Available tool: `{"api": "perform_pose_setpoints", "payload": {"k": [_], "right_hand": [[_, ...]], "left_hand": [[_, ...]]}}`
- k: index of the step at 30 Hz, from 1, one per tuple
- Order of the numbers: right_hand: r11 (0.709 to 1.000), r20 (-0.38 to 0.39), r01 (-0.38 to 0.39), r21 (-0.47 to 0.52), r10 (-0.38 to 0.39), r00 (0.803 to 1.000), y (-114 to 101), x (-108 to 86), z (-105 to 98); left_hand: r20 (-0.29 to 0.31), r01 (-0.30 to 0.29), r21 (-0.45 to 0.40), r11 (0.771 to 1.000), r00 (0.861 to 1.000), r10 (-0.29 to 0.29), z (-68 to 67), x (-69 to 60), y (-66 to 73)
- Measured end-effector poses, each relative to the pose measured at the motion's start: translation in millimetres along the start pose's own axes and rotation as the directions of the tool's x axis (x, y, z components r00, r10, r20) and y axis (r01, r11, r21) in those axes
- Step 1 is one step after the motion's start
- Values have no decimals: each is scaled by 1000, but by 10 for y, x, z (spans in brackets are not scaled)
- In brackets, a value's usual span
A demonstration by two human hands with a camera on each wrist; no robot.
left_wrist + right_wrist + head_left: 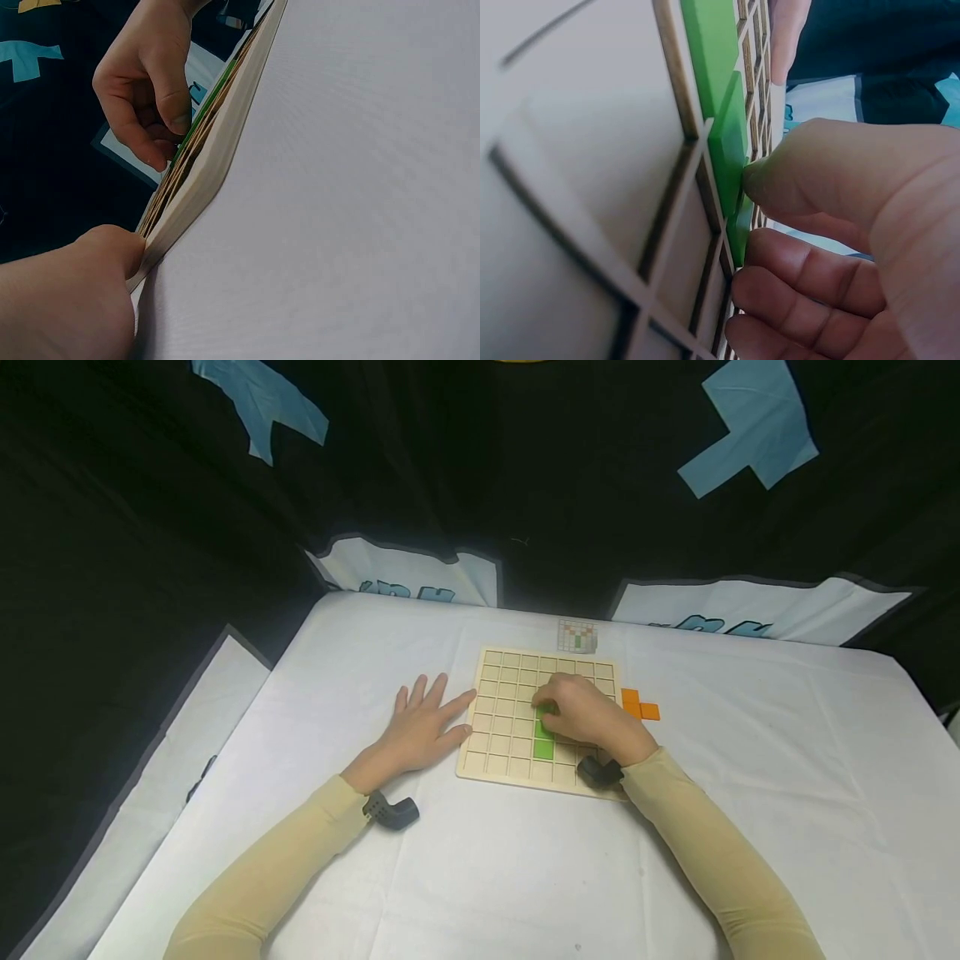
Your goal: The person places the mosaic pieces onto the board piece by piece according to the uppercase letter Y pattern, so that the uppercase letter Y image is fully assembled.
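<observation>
A square wooden grid board (495,745) lies on the white table. My left hand (418,732) rests flat beside its left edge with fingers spread, thumb and index finger touching the rim. Over the middle of the board is my right hand (581,710), fingers curled down. In the right wrist view, its thumb and fingertips pinch at a green tile (739,229). Another green tile (728,142), slightly tilted, is just beside the thumb. Nearer the front edge, a green square tile (543,749) lies in a grid cell. The right hand hides part of the green column.
Several orange tiles (632,703) lie against the board's right edge. Behind the board is a small card (576,637) printed with a coloured grid. A black curtain (465,460) hangs behind the white tablecloth (750,760).
</observation>
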State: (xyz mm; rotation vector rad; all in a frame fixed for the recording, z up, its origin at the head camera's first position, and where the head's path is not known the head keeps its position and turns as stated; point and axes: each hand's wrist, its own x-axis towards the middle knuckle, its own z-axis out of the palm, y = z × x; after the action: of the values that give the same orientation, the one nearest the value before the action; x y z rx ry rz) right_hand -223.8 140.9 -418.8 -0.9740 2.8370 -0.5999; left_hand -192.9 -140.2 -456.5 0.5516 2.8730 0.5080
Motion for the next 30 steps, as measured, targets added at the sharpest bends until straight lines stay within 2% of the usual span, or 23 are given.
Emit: {"api": "perform_pose_setpoints", "payload": {"k": [9,15,19,23,30], "right_hand": [[1000,-7,-5,-7,4,1000,14,11,-11],[999,-50,-7,32,8,999,78,-33,-57],[997,-81,-38,63,43,996,155,-104,-171],[992,-87,-104,74,111,990,256,-215,-306],[966,-92,-246,80,253,963,467,-445,-467]], "left_hand": [[-7,-2,-5,1000,1000,2,-7,18,-3],[-10,1,1,1000,1000,-1,0,5,-2],[-17,2,-3,1000,1000,-2,2,-6,7],[-20,1,-10,1000,1000,-1,13,-4,11],[-15,10,-8,1000,1000,-10,7,-4,9]]}}
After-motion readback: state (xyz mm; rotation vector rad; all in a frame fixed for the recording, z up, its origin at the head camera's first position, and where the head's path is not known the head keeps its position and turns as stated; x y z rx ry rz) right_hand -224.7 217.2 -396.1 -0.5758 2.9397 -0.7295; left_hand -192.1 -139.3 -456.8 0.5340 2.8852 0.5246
